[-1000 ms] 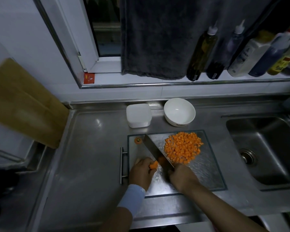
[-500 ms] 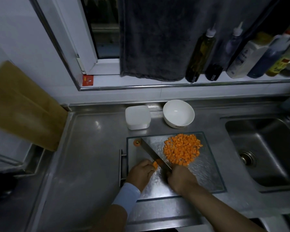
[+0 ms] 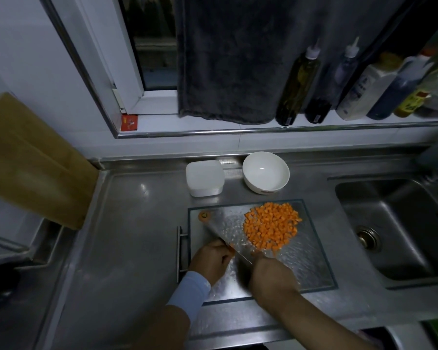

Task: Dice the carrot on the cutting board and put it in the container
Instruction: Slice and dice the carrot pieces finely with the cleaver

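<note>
A glass cutting board (image 3: 311, 269) lies on the steel counter. A heap of diced carrot (image 3: 271, 227) covers its far right part, and a carrot end (image 3: 204, 215) lies at its far left corner. My left hand (image 3: 210, 258) pinches a small carrot piece (image 3: 232, 248) against the board. My right hand (image 3: 271, 276) grips the handle of a knife (image 3: 221, 233), whose blade runs up and left beside the left fingers. A white square container (image 3: 204, 178) and a white bowl (image 3: 265, 172) stand behind the board.
A sink (image 3: 395, 231) opens to the right of the board. Several bottles (image 3: 299, 79) stand on the window ledge, with a dark towel (image 3: 228, 59) hanging beside them. A wooden board (image 3: 33, 162) leans at the left wall.
The carrot piece under my left fingers shows smaller than a second ago, and the knife blade has come down lower against it. Both hands stay in the same place.
</note>
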`<state>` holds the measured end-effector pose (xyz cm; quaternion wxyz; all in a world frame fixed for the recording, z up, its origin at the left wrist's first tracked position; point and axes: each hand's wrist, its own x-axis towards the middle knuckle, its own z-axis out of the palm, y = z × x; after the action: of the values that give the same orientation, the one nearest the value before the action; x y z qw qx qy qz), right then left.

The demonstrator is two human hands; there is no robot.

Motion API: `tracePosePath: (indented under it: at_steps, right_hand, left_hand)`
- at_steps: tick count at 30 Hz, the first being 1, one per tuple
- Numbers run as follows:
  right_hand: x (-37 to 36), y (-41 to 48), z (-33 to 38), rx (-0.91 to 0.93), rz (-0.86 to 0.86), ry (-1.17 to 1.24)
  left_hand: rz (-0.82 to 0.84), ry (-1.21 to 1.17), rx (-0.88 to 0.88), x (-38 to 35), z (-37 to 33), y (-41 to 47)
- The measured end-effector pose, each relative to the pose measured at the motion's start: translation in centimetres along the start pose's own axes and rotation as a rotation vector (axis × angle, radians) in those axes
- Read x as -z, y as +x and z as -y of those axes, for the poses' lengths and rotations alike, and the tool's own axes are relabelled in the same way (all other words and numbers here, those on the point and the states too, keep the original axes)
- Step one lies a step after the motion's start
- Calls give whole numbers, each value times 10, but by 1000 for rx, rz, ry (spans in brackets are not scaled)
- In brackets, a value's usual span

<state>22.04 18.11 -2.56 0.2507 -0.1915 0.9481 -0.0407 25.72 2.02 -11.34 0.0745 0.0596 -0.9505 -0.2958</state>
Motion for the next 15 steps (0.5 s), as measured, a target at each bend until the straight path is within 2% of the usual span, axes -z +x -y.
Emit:
tracePosePath:
  at_steps: [15]
  right_hand:
    - [1, 0, -2, -3, 29, -7]
  left_hand:
    - [-32, -64, -9, -6, 4, 0]
